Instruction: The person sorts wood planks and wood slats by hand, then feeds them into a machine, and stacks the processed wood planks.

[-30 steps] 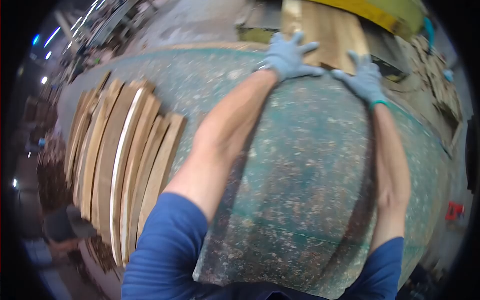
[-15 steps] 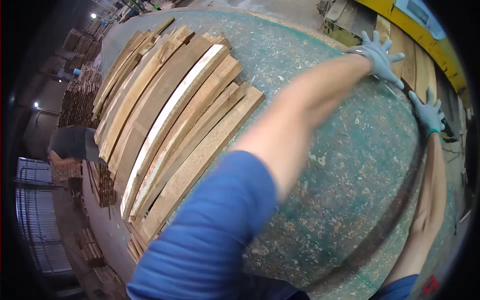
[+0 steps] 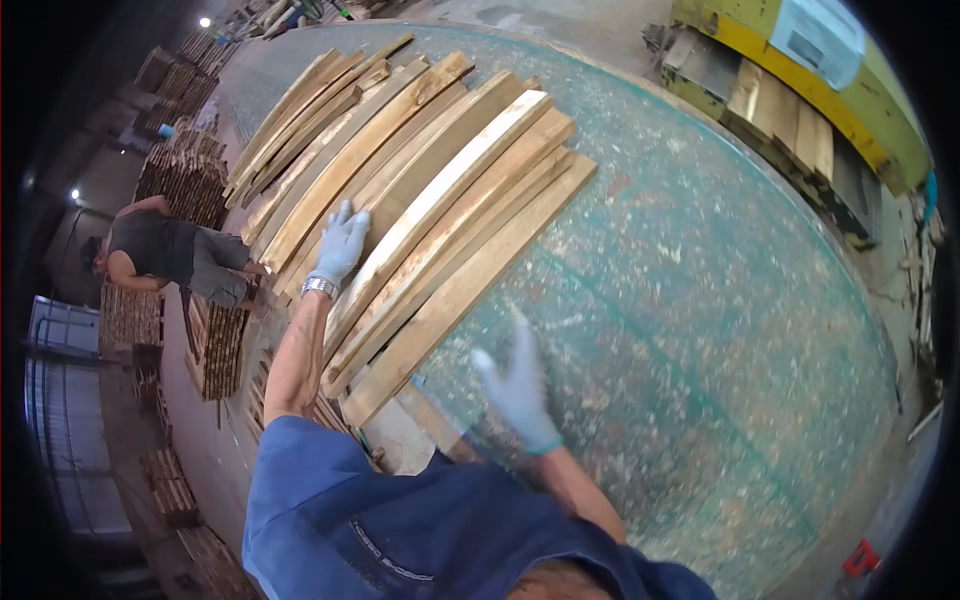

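Well, R hand (image 3: 518,392) blurry, bds. (image 3: 425,180) part-hidden

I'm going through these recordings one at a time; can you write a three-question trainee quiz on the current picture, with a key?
1. True or false: the gloved left hand rests on the wooden boards.

2. Multiple choice: which wrist wears the metal band?
A) Left
B) Right
C) Both

3. Fill the gap: the right hand, blurred and apart from the boards, shows against the worn ____ tabletop.

Key: 1. True. 2. A. 3. Green.
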`<move>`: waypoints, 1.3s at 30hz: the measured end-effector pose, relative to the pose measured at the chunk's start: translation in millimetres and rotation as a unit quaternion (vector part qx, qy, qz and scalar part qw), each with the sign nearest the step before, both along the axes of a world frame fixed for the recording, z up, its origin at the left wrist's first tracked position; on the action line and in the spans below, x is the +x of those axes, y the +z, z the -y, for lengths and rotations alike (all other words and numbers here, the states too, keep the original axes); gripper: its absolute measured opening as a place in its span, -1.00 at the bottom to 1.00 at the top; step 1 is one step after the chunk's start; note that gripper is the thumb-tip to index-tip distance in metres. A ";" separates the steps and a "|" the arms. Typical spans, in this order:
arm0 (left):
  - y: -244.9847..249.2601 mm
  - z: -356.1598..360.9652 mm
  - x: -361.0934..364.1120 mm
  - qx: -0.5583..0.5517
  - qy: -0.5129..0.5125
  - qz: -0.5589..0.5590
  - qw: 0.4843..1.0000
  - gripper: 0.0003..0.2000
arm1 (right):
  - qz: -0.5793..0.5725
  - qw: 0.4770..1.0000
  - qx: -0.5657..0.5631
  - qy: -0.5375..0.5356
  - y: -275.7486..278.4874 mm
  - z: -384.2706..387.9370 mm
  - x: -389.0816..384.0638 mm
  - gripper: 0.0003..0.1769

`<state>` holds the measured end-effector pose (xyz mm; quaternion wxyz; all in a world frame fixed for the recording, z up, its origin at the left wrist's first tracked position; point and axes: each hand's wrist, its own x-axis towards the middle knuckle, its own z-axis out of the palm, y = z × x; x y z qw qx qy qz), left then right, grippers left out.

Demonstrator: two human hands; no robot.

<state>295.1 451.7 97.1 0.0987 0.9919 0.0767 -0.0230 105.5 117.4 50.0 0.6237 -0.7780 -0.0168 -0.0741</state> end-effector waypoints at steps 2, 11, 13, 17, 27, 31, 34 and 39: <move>10.5 31.6 -22.8 -0.025 -0.022 -0.006 0.999 -0.27 | -0.036 0.998 0.045 0.010 12.5 -52.3 -9.5 -0.02; 49.1 140.6 -49.9 0.073 -0.064 -0.069 0.993 0.03 | -0.054 0.984 0.000 -0.171 2.1 -94.5 -13.3 0.01; 54.3 174.7 -70.7 0.106 -0.092 -0.075 0.987 0.08 | -0.082 0.970 -0.049 -0.222 10.8 -78.9 -16.0 -0.05; 28.0 227.8 -87.0 0.067 -0.135 -0.028 0.988 0.01 | -0.101 0.951 -0.089 -0.278 5.3 -20.1 -22.5 -0.13; 22.2 303.6 -78.3 0.000 -0.298 0.015 0.954 -0.57 | -0.131 0.879 -0.294 -0.353 -7.5 85.8 -18.0 -0.17; 4.8 268.4 -45.2 -0.046 -0.312 0.026 0.948 -0.61 | -0.113 0.856 -0.303 -0.404 21.8 33.7 -62.0 -0.13; -13.3 240.6 -12.8 -0.114 -0.328 0.053 0.936 -0.66 | -0.093 0.875 -0.329 -0.342 42.6 -73.8 -103.4 0.08; -3.1 164.6 31.8 -0.228 -0.327 0.153 0.904 -0.59 | -0.189 0.877 -0.307 -0.318 41.3 -130.8 -77.0 0.13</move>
